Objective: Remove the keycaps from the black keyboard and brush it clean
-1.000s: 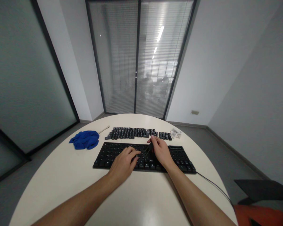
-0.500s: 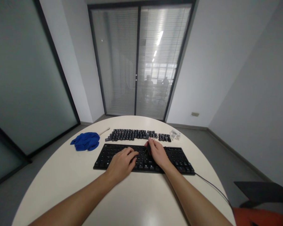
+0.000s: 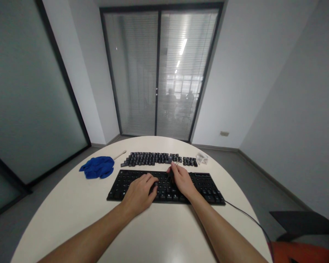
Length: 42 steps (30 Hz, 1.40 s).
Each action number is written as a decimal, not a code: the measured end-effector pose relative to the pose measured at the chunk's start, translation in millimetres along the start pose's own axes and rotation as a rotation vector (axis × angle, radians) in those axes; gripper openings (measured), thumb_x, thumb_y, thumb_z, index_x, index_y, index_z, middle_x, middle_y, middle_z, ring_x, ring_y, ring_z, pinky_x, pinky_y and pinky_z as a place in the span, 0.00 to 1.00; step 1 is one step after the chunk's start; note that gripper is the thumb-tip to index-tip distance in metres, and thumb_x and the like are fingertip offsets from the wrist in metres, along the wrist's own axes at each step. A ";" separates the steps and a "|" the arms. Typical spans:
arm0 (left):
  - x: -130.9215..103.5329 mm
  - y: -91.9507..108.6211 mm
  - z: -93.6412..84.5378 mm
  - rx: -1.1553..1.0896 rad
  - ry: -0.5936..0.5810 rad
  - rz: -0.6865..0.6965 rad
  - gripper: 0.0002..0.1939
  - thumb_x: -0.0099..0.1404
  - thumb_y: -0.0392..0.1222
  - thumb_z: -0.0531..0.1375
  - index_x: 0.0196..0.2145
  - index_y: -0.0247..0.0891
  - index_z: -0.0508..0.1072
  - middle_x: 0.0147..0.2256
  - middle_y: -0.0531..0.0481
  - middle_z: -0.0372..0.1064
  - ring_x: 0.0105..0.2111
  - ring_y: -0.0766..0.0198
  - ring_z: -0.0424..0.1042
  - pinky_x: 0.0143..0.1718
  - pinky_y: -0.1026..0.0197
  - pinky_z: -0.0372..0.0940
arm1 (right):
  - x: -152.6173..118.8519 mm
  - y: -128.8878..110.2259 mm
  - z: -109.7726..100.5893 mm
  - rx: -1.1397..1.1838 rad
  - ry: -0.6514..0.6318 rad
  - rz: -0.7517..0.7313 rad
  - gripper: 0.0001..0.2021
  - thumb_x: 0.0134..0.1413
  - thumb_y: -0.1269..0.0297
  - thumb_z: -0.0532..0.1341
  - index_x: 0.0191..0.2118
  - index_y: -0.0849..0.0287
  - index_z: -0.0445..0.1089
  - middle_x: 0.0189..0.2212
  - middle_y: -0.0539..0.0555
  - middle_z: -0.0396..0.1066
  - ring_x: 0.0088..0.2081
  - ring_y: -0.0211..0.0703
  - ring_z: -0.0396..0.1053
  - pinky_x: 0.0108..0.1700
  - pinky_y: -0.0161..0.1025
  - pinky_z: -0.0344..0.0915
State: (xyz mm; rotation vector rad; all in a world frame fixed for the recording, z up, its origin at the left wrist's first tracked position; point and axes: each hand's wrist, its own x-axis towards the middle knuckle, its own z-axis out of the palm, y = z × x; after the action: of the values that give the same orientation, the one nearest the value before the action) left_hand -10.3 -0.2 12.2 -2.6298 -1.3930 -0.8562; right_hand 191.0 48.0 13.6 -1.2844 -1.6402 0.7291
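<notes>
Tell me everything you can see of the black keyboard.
Black, long and rectangular, the keyboard looks plastic and lies flat on the pale table, nearer than the loose keycaps. Caps show along its near edge; many other spots look capless, though detail is small. A strip panel marks its far right corner; a dark cable leaves its right end. The left hand covers part left of middle, the right hand part right of middle; exactly where they touch it is unclear.
</notes>
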 end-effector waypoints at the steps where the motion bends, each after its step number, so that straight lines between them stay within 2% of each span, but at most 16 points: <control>1: -0.1 0.2 -0.2 -0.002 -0.004 -0.002 0.09 0.67 0.36 0.54 0.44 0.40 0.70 0.40 0.47 0.69 0.41 0.58 0.70 0.43 0.55 0.67 | -0.2 -0.4 -0.1 -0.004 0.000 0.000 0.30 0.64 0.40 0.45 0.33 0.59 0.74 0.17 0.48 0.64 0.22 0.42 0.66 0.29 0.37 0.60; 13: 2.1 1.4 0.2 -0.022 -0.011 -0.015 0.08 0.66 0.36 0.54 0.43 0.39 0.70 0.39 0.48 0.69 0.40 0.57 0.69 0.43 0.55 0.66 | -2.0 -2.6 0.0 -0.010 -0.019 0.015 0.29 0.64 0.40 0.45 0.32 0.58 0.72 0.17 0.47 0.62 0.22 0.42 0.65 0.28 0.37 0.59; 20: 2.2 -0.8 2.4 -0.038 -0.025 -0.032 0.08 0.66 0.37 0.55 0.42 0.40 0.71 0.40 0.48 0.70 0.42 0.57 0.68 0.45 0.55 0.65 | -1.5 4.1 0.3 0.008 -0.045 -0.002 0.30 0.64 0.40 0.44 0.35 0.59 0.73 0.23 0.50 0.68 0.23 0.40 0.66 0.27 0.36 0.60; 29: 1.4 -1.8 -0.6 -0.056 -0.021 -0.021 0.08 0.66 0.38 0.55 0.42 0.41 0.72 0.40 0.48 0.71 0.42 0.57 0.68 0.44 0.56 0.64 | -6.2 0.9 -0.2 0.022 -0.062 -0.012 0.29 0.64 0.40 0.45 0.36 0.59 0.73 0.23 0.50 0.69 0.22 0.40 0.65 0.27 0.36 0.61; 42: -1.4 -1.8 -1.6 -0.141 0.035 -0.066 0.08 0.66 0.37 0.56 0.42 0.41 0.72 0.41 0.50 0.72 0.44 0.58 0.70 0.46 0.57 0.65 | -4.9 3.1 0.6 0.031 -0.076 -0.024 0.30 0.64 0.39 0.44 0.37 0.59 0.73 0.23 0.50 0.69 0.22 0.40 0.65 0.28 0.37 0.61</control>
State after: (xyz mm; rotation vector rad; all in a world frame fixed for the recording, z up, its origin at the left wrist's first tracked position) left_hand -13.1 -0.7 12.5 -2.6682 -1.4697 -1.0392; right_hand 192.1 44.2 9.3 -1.2265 -1.6959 0.7939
